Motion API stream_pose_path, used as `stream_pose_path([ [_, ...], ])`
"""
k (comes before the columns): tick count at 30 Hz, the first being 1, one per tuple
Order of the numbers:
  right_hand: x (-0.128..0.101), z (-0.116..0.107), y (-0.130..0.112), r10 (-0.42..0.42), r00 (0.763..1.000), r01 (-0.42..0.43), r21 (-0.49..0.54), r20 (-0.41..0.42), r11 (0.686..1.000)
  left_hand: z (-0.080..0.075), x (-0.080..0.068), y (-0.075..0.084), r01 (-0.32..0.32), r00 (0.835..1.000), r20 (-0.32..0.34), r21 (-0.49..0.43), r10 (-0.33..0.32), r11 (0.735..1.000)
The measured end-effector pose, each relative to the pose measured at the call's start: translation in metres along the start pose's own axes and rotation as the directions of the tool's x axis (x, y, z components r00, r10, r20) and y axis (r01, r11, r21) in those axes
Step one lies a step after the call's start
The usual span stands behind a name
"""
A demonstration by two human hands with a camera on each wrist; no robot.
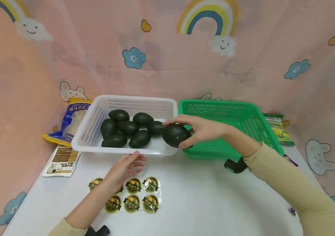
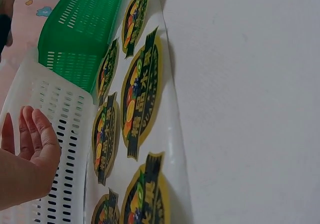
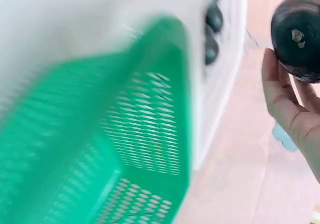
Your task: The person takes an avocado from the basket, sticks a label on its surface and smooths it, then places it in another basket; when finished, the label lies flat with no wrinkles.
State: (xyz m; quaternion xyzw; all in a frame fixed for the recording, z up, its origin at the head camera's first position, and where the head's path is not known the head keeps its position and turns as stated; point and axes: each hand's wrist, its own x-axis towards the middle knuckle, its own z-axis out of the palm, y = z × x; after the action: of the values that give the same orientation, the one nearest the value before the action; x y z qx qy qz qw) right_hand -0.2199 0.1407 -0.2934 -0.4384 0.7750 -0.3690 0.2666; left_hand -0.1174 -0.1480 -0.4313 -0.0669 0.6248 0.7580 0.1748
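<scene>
Right-wrist view blurs the green basket [image 3: 100,134]; picture's edge crops the avocado [image 3: 300,36]

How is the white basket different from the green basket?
The white basket holds seven dark avocados; the green basket has nothing showing in it. The white basket sits on the person's left side, the green basket on the right. The left hand rests by the white basket, while the right hand grips another avocado where the two baskets meet. Both are slotted plastic and stand side by side.
</scene>
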Motion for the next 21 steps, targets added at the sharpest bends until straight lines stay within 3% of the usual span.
stream_pose_path([
  [4,-0.037,0.031,0.006,0.038,0.999,-0.038,0.032,0.009,0.999,-0.001,0.0,0.0,0.002,1.0,0.006,-0.01,-0.002,1.0],
  [8,-0.059,0.063,0.025,0.075,0.997,-0.075,0.017,0.023,0.997,-0.001,0.001,0.0,0.003,1.0,0.01,-0.018,-0.003,1.0],
  [14,-0.066,0.097,0.063,0.105,0.995,-0.104,-0.081,0.001,0.991,-0.002,0.001,0.0,-0.002,1.0,0.01,-0.013,0.002,1.0],
  [21,-0.064,0.114,0.084,0.096,0.995,-0.095,-0.079,-0.001,0.992,-0.001,0.002,0.0,0.005,1.0,0.01,-0.015,-0.005,1.0],
])
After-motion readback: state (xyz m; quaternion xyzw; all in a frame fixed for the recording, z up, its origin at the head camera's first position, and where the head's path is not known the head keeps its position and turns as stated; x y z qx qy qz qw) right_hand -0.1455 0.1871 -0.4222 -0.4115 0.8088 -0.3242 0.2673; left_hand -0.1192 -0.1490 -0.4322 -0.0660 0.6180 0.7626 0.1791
